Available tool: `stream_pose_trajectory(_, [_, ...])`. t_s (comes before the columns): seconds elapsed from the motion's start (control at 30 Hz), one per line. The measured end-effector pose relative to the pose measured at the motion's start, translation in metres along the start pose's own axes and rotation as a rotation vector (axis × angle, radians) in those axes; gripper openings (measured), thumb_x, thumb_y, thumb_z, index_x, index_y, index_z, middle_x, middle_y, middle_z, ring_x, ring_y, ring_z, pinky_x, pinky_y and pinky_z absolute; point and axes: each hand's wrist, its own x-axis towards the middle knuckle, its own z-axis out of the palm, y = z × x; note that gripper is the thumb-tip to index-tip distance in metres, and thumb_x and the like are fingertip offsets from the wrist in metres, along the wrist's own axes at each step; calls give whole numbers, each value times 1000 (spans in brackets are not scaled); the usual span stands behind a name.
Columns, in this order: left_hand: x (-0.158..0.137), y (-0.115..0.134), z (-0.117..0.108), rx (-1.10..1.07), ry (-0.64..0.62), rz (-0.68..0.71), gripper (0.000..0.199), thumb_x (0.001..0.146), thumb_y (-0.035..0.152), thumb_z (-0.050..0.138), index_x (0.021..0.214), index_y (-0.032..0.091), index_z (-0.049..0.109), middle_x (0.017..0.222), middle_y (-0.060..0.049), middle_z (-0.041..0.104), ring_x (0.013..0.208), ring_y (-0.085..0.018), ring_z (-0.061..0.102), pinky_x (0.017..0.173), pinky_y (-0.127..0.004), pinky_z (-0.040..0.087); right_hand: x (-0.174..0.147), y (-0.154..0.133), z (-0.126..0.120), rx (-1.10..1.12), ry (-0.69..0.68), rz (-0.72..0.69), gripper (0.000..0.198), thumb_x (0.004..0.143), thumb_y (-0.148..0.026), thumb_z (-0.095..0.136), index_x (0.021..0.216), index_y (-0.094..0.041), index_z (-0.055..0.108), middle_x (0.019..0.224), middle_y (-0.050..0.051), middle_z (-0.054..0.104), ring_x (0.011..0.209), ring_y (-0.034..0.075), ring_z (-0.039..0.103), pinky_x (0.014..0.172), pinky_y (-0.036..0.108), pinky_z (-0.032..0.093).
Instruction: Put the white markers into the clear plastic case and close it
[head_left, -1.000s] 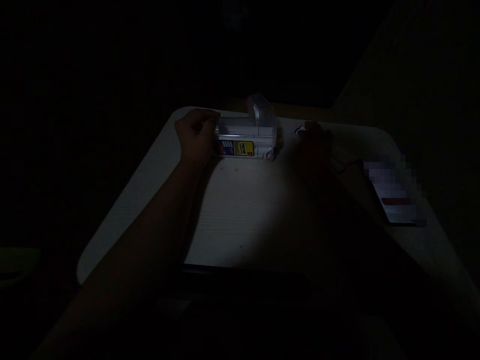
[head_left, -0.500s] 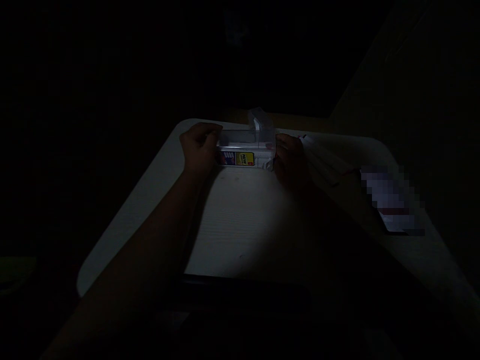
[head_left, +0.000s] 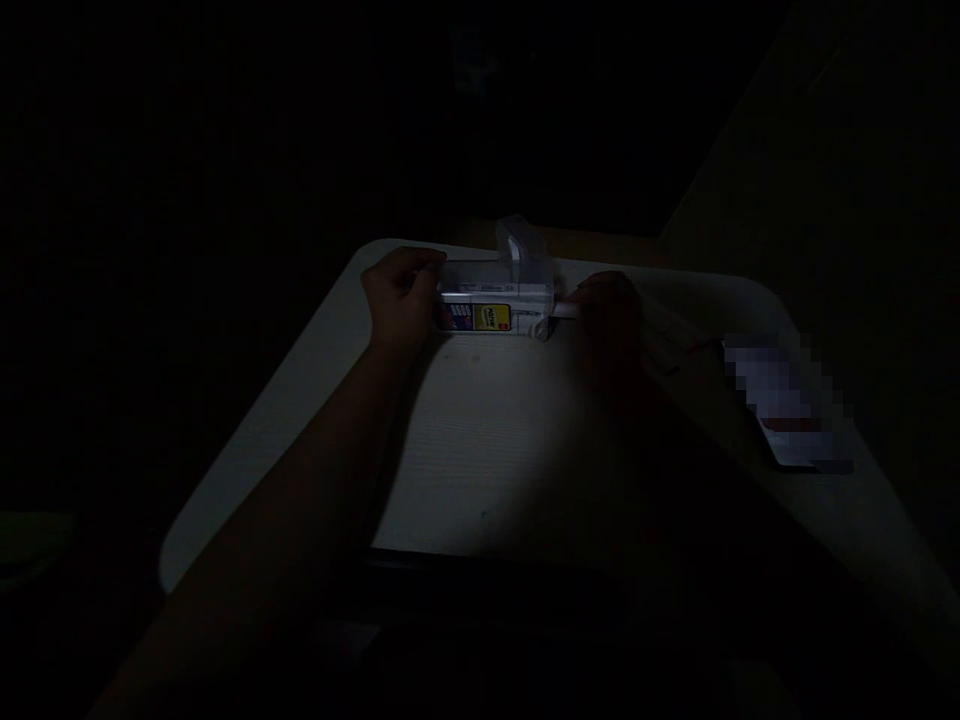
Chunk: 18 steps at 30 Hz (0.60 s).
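Observation:
A clear plastic box (head_left: 480, 275) with a yellow and blue label lies lengthwise on the white table, its flap raised at the right end. My left hand (head_left: 401, 300) grips the left end of the box, thumb and fingers closed round it. Just off the open right end, my right hand (head_left: 611, 315) has its fingers closed on a slender white stick (head_left: 566, 311). The stick's near end points at the box opening; darkness hides whether it reaches inside. White content shows through the box wall.
The table (head_left: 465, 430) is dimly lit. Right of my right hand lie slender sticks with dark ends (head_left: 667, 360), barely visible. A phone-like device with a blurred bright screen (head_left: 787, 405) rests at the right. A dark edge (head_left: 480, 575) runs along the front.
My right hand has moved right, away from the box's open end, and a white stick now shows between its fingers and the box. My left hand and the box stay nearly in place.

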Motion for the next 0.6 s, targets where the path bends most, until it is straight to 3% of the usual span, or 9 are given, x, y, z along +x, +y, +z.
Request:
stream_pose_trajectory(0.13, [1, -2, 0, 17, -7, 13, 16, 81, 24, 56, 82, 21, 71, 90, -5, 72, 91, -21, 69, 81, -33, 54, 0, -8, -11, -91, -11, -12, 37, 87, -19, 33, 105, -16, 65, 110, 11, 63, 109, 20, 56, 101, 37, 41])
stream_pose_trajectory(0.3, [1, -3, 1, 24, 5, 17, 17, 81, 24, 55, 83, 20, 71, 89, -5, 72, 90, -20, 69, 81, -33, 54, 1, -30, -10, -65, -237, -100, 54, 85, -13, 30, 136, -12, 49, 135, 14, 53, 123, 20, 49, 108, 33, 40])
stream_pose_trajectory(0.47, [-1, 0, 1, 7, 16, 22, 17, 80, 24, 57, 80, 18, 73, 89, -5, 73, 88, -19, 69, 78, -31, 54, 4, -38, -11, -129, -345, -32, 61, 84, -10, 32, 144, -7, 40, 141, 17, 46, 128, 22, 45, 108, 35, 39])
stream_pose_trajectory(0.6, [-1, 2, 0, 17, 21, 38, 17, 77, 22, 57, 80, 19, 74, 86, -4, 74, 85, -19, 69, 76, -30, 53, 7, -37, -19, -380, -396, 178, 56, 87, -15, 39, 142, -13, 45, 128, 16, 55, 118, 30, 50, 103, 49, 37])
